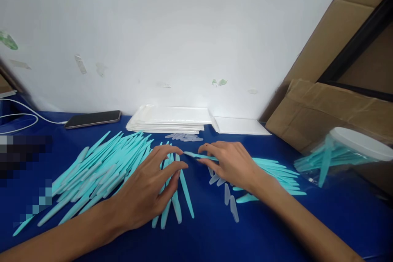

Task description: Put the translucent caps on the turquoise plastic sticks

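Person at a blue tabletop (211,237), white wall behind; I take the white stack (168,118) by the wall as landmark, sides as the person faces it. Right hand (235,166), on the near side of the stack: fingers pinching a slim turquoise stick (192,154), thumb below, its pale tip pointing left. Left hand (153,180), also nearer than the stack: fingers spread in a loose curve, thumb well apart from forefinger, the forefinger's tip right by the stick's end; whether they touch, I cannot tell. Under and beside that hand, a few loose sticks (186,194). Left of the stack and nearer, a large heap of sticks (104,172); nearer and to the right, a smaller bunch (279,174), partly behind the right forearm, with clear plastic pieces (227,194) beside it. More clear slips (184,136) lie just before the stack. Left of the stack, a dark phone (93,119) on a white cable (38,115). Far right of it, a white-lidded jar (337,153) holding sticks, cardboard (307,116) behind.
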Action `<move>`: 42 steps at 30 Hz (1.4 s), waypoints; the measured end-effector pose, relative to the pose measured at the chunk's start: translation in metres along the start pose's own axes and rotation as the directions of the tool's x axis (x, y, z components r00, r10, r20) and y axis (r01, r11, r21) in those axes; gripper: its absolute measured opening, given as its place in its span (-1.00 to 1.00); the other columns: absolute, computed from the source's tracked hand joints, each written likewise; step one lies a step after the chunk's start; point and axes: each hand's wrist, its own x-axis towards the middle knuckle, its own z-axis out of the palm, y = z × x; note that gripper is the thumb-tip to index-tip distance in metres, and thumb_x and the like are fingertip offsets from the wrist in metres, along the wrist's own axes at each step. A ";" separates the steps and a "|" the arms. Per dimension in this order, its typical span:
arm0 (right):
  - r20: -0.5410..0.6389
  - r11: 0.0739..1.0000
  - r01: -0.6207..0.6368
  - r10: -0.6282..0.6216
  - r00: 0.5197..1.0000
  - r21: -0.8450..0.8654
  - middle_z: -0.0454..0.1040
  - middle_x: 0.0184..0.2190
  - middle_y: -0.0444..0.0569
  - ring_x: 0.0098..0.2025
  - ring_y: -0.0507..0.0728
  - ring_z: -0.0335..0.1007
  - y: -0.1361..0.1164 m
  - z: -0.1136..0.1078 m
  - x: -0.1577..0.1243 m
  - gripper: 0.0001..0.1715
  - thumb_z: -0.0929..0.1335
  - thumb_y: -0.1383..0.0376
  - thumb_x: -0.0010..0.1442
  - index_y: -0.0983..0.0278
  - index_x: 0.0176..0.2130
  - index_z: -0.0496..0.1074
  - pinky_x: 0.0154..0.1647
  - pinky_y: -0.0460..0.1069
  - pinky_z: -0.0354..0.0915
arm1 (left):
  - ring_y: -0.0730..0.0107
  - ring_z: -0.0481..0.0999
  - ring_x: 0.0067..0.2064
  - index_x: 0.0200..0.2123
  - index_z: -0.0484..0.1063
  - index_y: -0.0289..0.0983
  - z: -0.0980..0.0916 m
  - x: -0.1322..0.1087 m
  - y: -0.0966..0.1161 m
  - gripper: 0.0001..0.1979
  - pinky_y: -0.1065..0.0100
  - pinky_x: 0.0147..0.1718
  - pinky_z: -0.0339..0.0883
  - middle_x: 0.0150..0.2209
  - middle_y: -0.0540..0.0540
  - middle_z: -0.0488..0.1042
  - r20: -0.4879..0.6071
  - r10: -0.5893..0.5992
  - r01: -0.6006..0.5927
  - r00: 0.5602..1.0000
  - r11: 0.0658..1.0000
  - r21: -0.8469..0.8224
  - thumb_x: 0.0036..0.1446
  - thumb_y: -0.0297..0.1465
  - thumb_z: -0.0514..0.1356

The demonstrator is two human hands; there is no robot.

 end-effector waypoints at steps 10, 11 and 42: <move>-0.055 0.988 -0.083 0.091 0.994 0.134 0.62 -0.32 -0.07 -0.36 0.11 0.51 -0.001 -0.009 0.001 -0.54 0.12 0.10 0.50 0.19 -0.05 0.52 -0.39 -0.03 0.18 | 0.12 0.22 0.32 0.24 0.28 -0.16 -0.002 -0.005 0.002 -0.61 0.02 0.21 0.33 0.21 -0.15 0.37 0.235 0.091 -0.078 0.968 0.995 -0.065 0.38 -0.45 0.03; -0.079 0.989 -0.122 0.129 0.989 0.090 0.62 -0.31 -0.06 -0.36 0.12 0.51 0.008 -0.010 0.001 -0.54 0.14 0.10 0.49 0.20 -0.05 0.53 -0.39 -0.02 0.17 | 0.11 0.20 0.35 0.26 0.26 -0.13 -0.003 -0.005 0.003 -0.59 -0.03 0.23 0.31 0.25 -0.11 0.36 0.281 0.102 -0.089 0.954 0.994 -0.059 0.39 -0.42 0.02; 0.415 0.793 -0.397 0.202 0.887 0.463 0.58 -0.36 0.01 -0.32 0.15 0.44 0.123 -0.031 -0.027 -0.46 0.36 -0.16 0.19 0.28 -0.26 0.46 -0.29 0.00 0.27 | 0.13 0.40 0.21 0.11 0.40 -0.17 -0.002 -0.005 0.002 -0.67 0.04 0.13 0.39 0.15 -0.14 0.45 0.336 0.169 -0.154 0.927 0.985 -0.071 0.42 -0.41 -0.05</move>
